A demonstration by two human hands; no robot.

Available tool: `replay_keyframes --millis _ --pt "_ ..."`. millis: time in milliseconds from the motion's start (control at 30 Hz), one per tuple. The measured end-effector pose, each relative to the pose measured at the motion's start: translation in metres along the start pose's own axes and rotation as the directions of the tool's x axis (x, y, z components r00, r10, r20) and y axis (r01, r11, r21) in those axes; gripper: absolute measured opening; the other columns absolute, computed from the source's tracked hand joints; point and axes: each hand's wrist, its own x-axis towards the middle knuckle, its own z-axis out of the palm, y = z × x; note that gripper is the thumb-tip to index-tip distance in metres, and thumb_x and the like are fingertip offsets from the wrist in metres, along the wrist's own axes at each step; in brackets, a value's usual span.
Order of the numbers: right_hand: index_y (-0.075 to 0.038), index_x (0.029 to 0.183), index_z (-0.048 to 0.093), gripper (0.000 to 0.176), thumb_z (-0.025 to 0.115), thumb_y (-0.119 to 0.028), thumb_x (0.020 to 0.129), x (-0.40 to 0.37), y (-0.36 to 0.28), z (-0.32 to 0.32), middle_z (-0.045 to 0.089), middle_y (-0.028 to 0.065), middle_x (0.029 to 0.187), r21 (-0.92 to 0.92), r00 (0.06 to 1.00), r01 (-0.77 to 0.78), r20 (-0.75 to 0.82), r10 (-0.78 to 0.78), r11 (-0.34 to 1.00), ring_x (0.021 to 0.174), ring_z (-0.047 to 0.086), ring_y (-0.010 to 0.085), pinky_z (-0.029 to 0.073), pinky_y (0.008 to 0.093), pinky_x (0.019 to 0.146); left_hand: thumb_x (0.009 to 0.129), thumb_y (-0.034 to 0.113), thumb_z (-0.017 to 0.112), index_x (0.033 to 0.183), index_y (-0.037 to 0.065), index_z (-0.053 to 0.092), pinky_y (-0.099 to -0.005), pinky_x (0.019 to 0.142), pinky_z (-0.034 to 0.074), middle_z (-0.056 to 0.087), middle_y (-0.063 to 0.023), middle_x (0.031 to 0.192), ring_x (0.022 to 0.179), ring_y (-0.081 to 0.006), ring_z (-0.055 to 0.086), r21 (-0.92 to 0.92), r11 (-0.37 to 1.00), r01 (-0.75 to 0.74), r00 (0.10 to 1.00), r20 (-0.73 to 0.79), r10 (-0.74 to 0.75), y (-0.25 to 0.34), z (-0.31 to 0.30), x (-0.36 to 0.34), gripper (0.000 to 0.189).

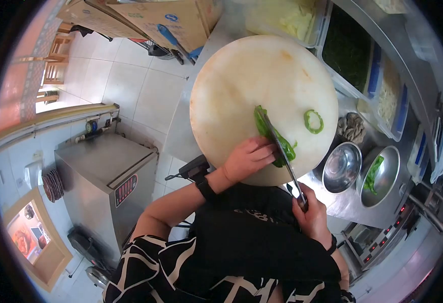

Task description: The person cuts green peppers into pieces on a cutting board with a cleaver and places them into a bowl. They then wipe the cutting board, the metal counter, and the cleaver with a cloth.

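On the round cutting board [231,91] lies a long green pepper [262,121], with the blade of a knife [284,149] across it, seen nearly edge-on. My left hand [251,159] presses curled fingers onto the pepper, right beside the blade. The knife's handle is wrapped in my right hand [312,214], at the near edge of the board. A ring-shaped piece of green pepper [313,121] sits apart to the right on the board.
Right of the board stand a shiny metal bowl [341,167] and another bowl [392,177] holding green pieces. A crumpled cloth [352,128] lies behind them. Food containers [350,83] line the back right. Cardboard boxes [181,22] stand at upper left, a steel cabinet [100,161] at left.
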Motion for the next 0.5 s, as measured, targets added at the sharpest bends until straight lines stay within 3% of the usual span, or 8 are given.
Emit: replay_keyframes --millis 67,200,367,500 --pt "-0.008 0.116 0.053 0.038 0.065 -0.01 0.08 -0.006 -0.004 -0.007 0.065 0.0177 0.085 -0.038 1.0 -0.025 0.018 0.025 0.999 0.067 0.066 0.0284 0.053 0.0358 0.06 0.07 0.009 0.058 0.097 0.01 0.063 -0.03 0.083 0.047 0.056 -0.0017 0.11 0.104 -0.02 0.053 0.013 0.999 -0.053 0.999 -0.003 0.053 0.0 -0.003 0.003 0.028" --pt "-0.007 0.119 0.049 0.04 0.064 -0.011 0.081 0.005 -0.017 -0.006 0.064 0.0198 0.085 -0.043 0.992 -0.102 0.067 0.105 0.994 0.071 0.066 0.0336 0.053 0.0396 0.06 0.071 0.011 0.057 0.098 0.011 0.063 -0.0293 0.083 0.047 0.056 -0.0005 0.107 0.104 -0.0192 0.052 -0.027 0.999 0.046 0.998 0.044 -0.045 0.005 0.007 0.002 0.028" --pt "-0.007 0.119 0.048 0.039 0.062 -0.01 0.082 0.008 -0.02 -0.004 0.064 0.0216 0.085 -0.052 0.995 -0.081 0.045 0.084 0.995 0.073 0.065 0.0357 0.052 0.0412 0.06 0.072 0.012 0.056 0.1 0.011 0.063 -0.0301 0.085 0.047 0.055 -0.0006 0.107 0.106 -0.0195 0.051 0.066 0.997 0.047 0.991 0.122 -0.054 0.0 0.006 0.003 0.028" --pt "-0.006 0.118 0.046 0.038 0.061 -0.01 0.084 0.008 -0.024 -0.004 0.063 0.0221 0.082 -0.095 0.995 -0.086 0.041 0.09 0.992 0.071 0.064 0.037 0.051 0.0427 0.059 0.074 0.012 0.055 0.102 0.01 0.062 -0.0317 0.089 0.045 0.055 -0.0014 0.106 0.107 -0.0199 0.051 -0.015 0.998 0.055 0.992 0.118 -0.053 0.006 0.01 0.006 0.029"
